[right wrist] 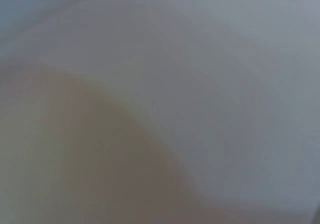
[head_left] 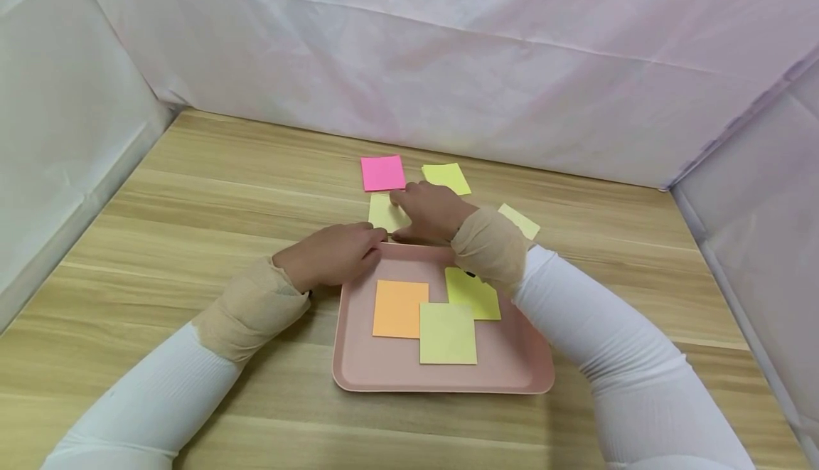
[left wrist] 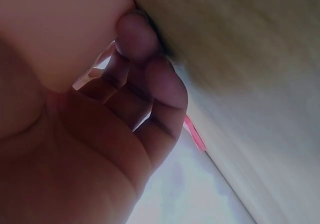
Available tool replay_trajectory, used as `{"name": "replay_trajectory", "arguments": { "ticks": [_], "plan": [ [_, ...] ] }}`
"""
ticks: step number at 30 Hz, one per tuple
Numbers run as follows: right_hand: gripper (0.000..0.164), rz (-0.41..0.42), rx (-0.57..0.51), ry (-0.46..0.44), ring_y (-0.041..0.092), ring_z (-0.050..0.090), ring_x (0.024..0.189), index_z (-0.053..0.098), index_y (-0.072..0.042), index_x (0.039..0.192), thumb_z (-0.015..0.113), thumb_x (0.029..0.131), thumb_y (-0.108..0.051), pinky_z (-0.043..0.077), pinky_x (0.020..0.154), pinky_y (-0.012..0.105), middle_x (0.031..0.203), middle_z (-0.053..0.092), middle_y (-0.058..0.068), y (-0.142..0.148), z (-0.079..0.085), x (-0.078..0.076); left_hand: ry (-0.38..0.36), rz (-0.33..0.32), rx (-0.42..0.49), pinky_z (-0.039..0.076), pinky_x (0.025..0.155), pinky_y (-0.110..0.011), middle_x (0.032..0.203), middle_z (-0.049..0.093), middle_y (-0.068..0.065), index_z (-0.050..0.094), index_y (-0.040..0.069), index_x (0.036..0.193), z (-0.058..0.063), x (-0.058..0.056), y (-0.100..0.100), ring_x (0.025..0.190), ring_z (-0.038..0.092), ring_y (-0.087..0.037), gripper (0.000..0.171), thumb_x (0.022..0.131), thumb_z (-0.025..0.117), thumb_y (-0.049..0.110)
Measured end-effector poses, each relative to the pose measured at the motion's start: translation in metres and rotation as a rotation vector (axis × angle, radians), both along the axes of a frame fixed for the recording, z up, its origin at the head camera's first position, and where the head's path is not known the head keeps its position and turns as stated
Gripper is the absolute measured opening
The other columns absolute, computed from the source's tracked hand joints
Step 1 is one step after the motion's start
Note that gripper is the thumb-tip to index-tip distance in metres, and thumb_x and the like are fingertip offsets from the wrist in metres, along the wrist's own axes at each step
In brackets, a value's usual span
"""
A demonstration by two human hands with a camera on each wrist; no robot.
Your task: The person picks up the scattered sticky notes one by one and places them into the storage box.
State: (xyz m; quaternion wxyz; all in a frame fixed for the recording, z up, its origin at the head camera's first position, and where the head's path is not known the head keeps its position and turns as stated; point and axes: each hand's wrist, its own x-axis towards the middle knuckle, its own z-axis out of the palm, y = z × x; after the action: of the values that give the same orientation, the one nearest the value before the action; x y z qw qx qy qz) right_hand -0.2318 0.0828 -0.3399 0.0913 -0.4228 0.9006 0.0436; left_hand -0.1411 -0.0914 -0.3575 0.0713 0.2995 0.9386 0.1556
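Beyond a pink tray (head_left: 409, 379), my right hand (head_left: 435, 210) reaches over a pale yellow sticky note pad (head_left: 382, 214) on the table and grips it, thumb at the near edge and forefinger across the top. At the pad's near left corner are the fingertips of my left hand (head_left: 335, 253), beside the tray's far left corner. The left wrist view shows those fingers (left wrist: 165, 81) bent close to the tray wall (left wrist: 65, 29); whether they pinch anything is hidden. Blur fills the right wrist view. In the tray lie orange (head_left: 399, 309), pale yellow (head_left: 448, 335) and brighter yellow (head_left: 483, 299) sticky notes.
A pink sticky note pad (head_left: 382, 173) and a yellow one (head_left: 449, 177) lie farther back. Another pale yellow one (head_left: 520, 221) sits right of my right wrist. White sheeting (head_left: 409, 57) walls off the wooden table (head_left: 211, 193) at the back and sides.
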Motion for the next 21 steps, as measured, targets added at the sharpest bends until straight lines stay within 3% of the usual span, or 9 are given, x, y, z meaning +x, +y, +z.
{"name": "replay_trajectory", "arguments": {
  "ticks": [12,21],
  "plan": [
    [0.051,-0.036,0.024,-0.009,0.021,0.051,0.085,0.054,-0.010,0.110,0.064,0.079,-0.050,0.052,0.066,0.043,0.094,0.055,0.005,0.0010,0.0017,0.0028,-0.009,-0.005,0.005,0.047,0.067,-0.037,0.080,0.055,-0.006,0.054,0.008,0.092,0.0013,-0.0008,0.0013,0.071,0.051,-0.019,0.013,0.094,0.043,0.014],
    [0.053,-0.013,-0.041,0.028,0.026,0.048,0.087,0.053,-0.007,0.115,0.062,0.082,-0.048,0.052,0.069,0.044,0.101,0.056,0.011,0.0034,-0.0043,0.0062,-0.019,-0.003,0.001,0.048,0.068,-0.038,0.081,0.056,-0.007,0.055,0.007,0.096,0.0001,-0.0018,0.0009,0.072,0.052,-0.019,0.015,0.094,0.043,0.016]
  ]
}}
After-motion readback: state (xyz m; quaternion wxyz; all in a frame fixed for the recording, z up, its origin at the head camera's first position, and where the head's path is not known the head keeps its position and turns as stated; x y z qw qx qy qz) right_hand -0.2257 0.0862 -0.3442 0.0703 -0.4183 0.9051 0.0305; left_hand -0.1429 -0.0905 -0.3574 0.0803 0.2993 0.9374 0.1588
